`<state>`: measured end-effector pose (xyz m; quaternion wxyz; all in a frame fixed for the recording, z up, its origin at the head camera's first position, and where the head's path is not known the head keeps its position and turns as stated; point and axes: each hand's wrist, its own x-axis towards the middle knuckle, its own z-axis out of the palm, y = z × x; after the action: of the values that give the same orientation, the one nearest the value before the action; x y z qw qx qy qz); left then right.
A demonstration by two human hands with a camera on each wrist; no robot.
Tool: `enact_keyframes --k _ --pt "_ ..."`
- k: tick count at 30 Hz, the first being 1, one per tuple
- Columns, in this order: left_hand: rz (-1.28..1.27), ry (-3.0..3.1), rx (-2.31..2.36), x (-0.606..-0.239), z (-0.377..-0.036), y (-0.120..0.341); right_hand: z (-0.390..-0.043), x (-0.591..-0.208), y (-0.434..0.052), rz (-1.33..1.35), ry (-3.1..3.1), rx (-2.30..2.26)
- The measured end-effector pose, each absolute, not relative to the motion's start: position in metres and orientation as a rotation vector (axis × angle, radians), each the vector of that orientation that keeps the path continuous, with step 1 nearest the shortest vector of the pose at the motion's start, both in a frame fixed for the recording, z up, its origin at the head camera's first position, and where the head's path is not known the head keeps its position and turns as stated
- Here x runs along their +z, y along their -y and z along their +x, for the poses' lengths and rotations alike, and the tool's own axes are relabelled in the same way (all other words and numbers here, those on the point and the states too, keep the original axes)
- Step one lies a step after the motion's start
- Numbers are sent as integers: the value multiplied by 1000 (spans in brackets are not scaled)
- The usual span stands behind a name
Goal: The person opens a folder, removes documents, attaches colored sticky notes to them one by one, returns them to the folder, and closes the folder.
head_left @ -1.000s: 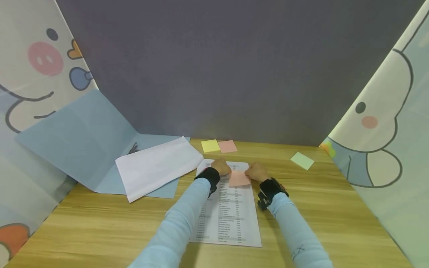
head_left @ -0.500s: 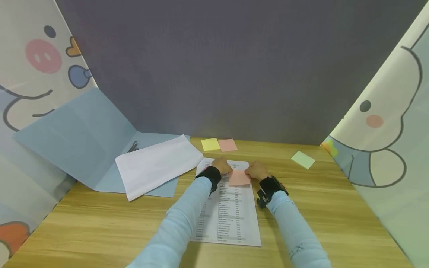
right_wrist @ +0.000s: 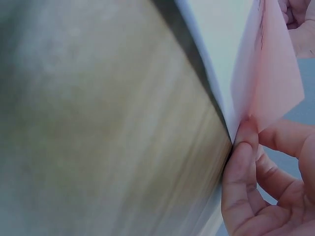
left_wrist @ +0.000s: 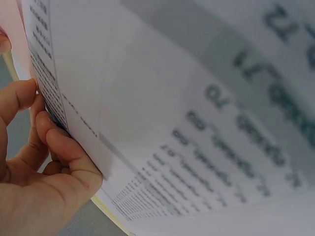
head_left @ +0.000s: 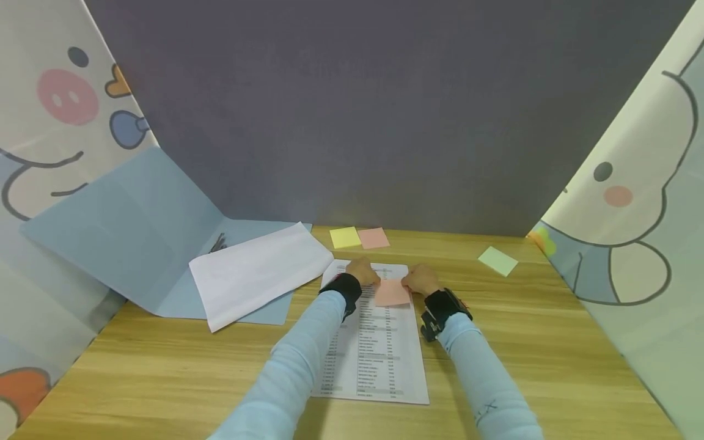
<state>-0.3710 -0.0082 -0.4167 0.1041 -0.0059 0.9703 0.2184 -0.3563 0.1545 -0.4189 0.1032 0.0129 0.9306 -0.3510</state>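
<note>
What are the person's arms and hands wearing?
Both arms wear long, light blue sleeves. The right sleeve has a small dark mark near the forearm. A black strap wraps each wrist, with a chunky black device on the right one. The left hand and right hand are bare, no gloves.

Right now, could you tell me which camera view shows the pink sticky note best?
The head view: the whole pink sticky note lies on the printed sheet. The right wrist view shows one blurred close corner; the left wrist view shows only a sliver.
</note>
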Motion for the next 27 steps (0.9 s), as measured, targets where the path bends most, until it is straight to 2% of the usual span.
enact_keyframes --k 2,9,10,14,17,20,22,27 --pt "-25 -2887 621 -424 -375 10 -357 -420 -154 43 -2744 -1040" --pt "55 -2980 534 -570 -493 22 -357 -420 -156 23 -2721 -1046" --pt "51 -2971 532 -576 -499 22 -358 -420 -156 21 -2715 -1053" --pt "56 -2962 558 -546 -471 20 -357 -419 -157 16 -2702 -1070" --pt "53 -2921 568 -503 -440 18 -357 -420 -157 20 -2699 -1073" --pt "50 -2944 589 -515 -451 20 -358 -423 -158 33 -2697 -1078" --pt "-11 -2872 604 -482 -427 16 -360 -424 -158 35 -2696 -1076" --pt "35 -2945 574 -458 -403 15 -360 -423 -160 35 -2682 -1084"
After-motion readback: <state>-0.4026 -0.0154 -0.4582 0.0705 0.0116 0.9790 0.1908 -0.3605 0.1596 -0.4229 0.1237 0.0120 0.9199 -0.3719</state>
